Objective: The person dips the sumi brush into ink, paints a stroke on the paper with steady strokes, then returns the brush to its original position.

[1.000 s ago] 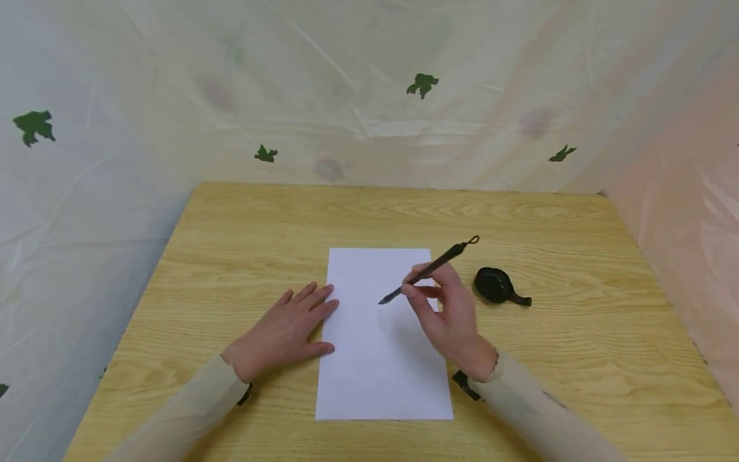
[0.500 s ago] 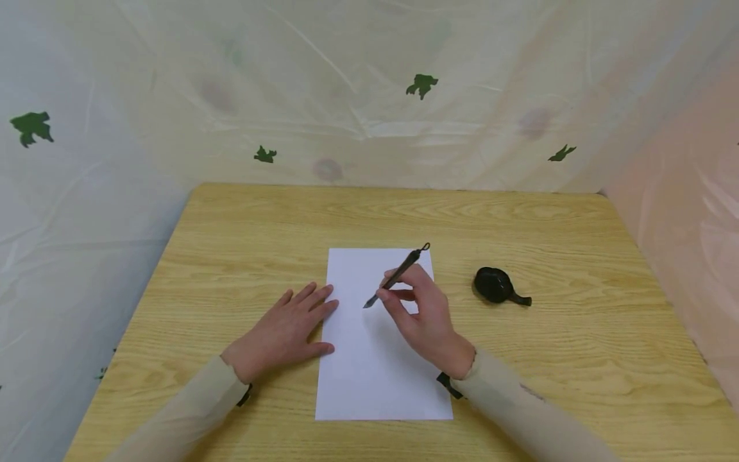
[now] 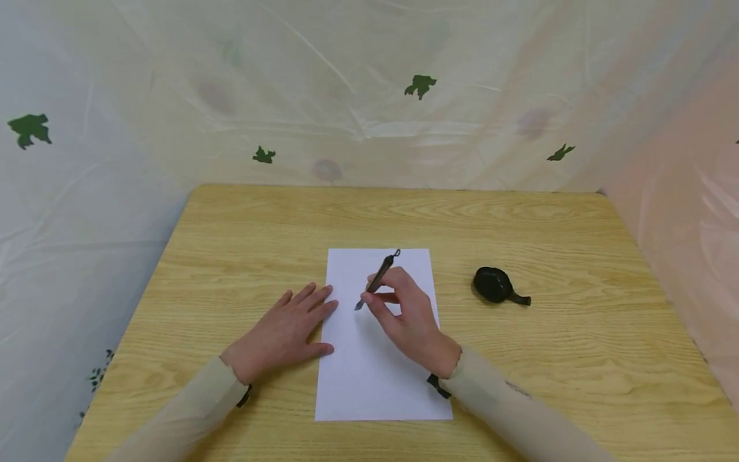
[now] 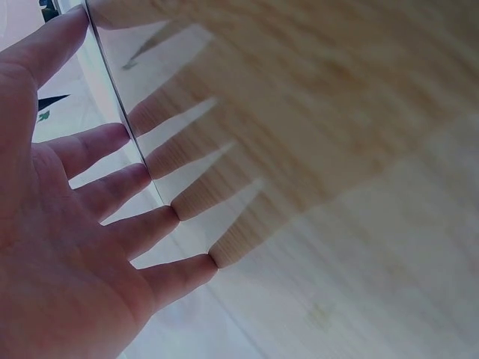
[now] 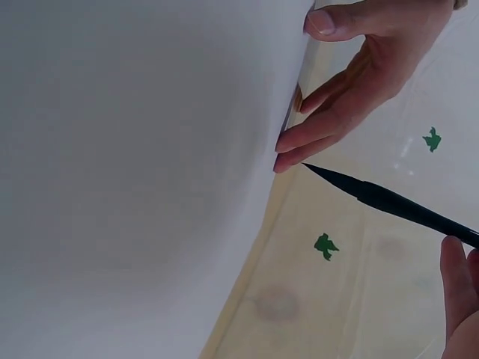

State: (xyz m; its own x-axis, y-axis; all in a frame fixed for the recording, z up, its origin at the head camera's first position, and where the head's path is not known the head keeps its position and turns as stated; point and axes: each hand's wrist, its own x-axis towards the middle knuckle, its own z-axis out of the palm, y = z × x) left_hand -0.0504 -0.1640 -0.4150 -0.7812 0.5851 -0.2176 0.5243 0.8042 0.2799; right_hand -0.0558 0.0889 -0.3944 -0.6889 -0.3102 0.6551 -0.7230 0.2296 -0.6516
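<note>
Leftward shift of brush since 1 s ago, pinched in right hand over white paper; left hand spread flat, touching paper's left edge. Rightward on wooden worktop, black dish, contents indistinct; behind, pale sheeting.

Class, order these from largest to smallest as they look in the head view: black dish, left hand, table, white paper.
1. table
2. white paper
3. left hand
4. black dish
</note>
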